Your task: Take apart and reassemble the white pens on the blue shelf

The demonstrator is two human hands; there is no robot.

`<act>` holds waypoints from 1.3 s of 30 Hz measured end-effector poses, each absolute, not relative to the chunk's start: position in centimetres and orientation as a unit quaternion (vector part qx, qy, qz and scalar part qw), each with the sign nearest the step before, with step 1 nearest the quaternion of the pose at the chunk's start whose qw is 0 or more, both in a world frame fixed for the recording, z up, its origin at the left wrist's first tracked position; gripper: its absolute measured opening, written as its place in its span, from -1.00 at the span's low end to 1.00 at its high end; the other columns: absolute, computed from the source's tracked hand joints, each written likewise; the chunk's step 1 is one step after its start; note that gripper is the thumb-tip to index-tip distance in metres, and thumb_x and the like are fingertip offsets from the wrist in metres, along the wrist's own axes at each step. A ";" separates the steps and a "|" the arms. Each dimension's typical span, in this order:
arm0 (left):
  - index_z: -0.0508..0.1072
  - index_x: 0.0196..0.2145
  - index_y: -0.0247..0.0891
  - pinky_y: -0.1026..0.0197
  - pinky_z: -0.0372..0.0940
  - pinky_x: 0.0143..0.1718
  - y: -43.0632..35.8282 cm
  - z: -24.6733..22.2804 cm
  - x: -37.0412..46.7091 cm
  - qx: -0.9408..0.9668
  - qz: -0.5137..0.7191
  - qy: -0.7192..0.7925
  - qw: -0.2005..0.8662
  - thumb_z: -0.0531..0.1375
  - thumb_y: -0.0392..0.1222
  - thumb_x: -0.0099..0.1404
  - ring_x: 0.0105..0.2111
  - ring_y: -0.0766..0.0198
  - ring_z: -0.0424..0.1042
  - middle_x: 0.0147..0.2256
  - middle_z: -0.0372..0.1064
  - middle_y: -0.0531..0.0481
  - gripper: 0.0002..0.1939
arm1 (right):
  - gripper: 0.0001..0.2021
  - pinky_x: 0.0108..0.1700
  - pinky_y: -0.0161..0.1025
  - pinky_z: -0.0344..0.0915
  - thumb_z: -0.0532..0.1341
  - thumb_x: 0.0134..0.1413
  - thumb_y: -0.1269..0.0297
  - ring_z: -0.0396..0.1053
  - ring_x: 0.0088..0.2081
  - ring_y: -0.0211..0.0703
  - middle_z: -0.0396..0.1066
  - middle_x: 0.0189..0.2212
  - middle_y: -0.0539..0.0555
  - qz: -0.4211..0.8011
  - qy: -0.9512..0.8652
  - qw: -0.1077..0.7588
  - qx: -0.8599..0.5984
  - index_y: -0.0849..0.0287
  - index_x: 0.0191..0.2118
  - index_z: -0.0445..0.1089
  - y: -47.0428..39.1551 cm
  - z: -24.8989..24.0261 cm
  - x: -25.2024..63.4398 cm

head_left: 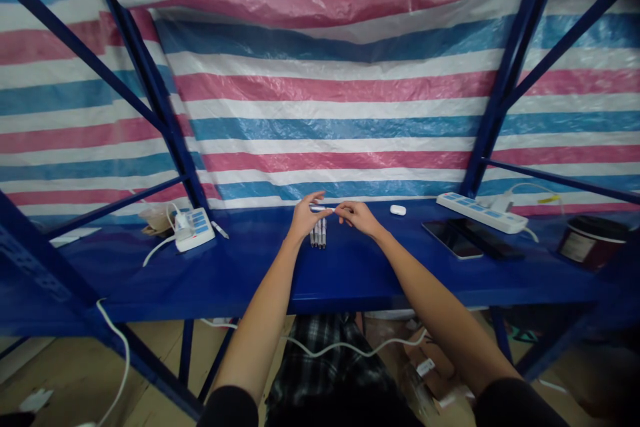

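Over the blue shelf, a slim white pen [323,209] lies level between my two hands. My left hand [303,219] has it between thumb and fingers, with the upper fingers stretched above it. The fingertips of my right hand [358,215] are pinched on the pen's right end. Just below, several white pens with dark tips [319,234] lie side by side on the shelf, tips towards me. Part of this row is hidden behind my left hand.
A white earbud case [398,210] lies right of my hands. Power strips stand at left [196,229] and right [483,212]. A phone [453,240], a dark cup [593,241] and a single pen [220,230] are further out. Blue posts and a striped sheet [340,90] enclose the shelf.
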State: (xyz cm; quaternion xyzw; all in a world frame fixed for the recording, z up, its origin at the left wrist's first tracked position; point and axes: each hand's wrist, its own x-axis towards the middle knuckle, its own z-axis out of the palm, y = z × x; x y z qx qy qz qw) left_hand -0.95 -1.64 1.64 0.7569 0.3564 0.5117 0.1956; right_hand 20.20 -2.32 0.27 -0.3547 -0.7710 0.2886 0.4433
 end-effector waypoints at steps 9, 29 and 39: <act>0.57 -0.02 -0.34 0.10 0.37 -0.10 -1.1 1.5 -0.9 0.564 0.612 0.323 0.451 0.49 -0.04 0.02 -0.26 0.13 0.54 -0.36 0.56 -0.10 -0.41 | -0.61 -0.47 -0.33 0.15 0.16 0.24 -0.05 0.23 -0.58 -0.28 0.44 -0.56 0.00 0.284 -0.757 0.470 -0.354 0.21 -0.28 0.48 -3.0 0.3 18.6; 0.31 -0.45 -0.23 0.27 0.18 -0.54 -2.0 3.1 -1.9 0.307 0.648 0.123 0.686 0.03 0.10 0.47 -0.66 0.39 0.12 -0.62 0.06 0.12 -0.58 | -0.45 -0.67 -0.40 0.10 0.09 0.27 -0.23 0.23 -0.69 -0.33 0.42 -0.58 -0.02 0.486 -0.682 0.438 -0.327 0.22 0.00 0.35 -2.4 -0.5 17.5; 0.04 -0.59 -0.18 0.26 -0.17 -0.70 -2.1 3.1 -3.8 0.255 0.636 0.134 0.716 -0.08 0.07 0.43 -0.73 0.40 -0.17 -0.66 -0.22 0.16 -0.53 | -0.48 -0.68 -0.41 0.10 0.06 0.34 -0.18 0.23 -0.69 -0.34 0.40 -0.57 -0.02 0.466 -0.690 0.434 -0.344 0.24 0.00 0.36 -2.3 -0.5 18.0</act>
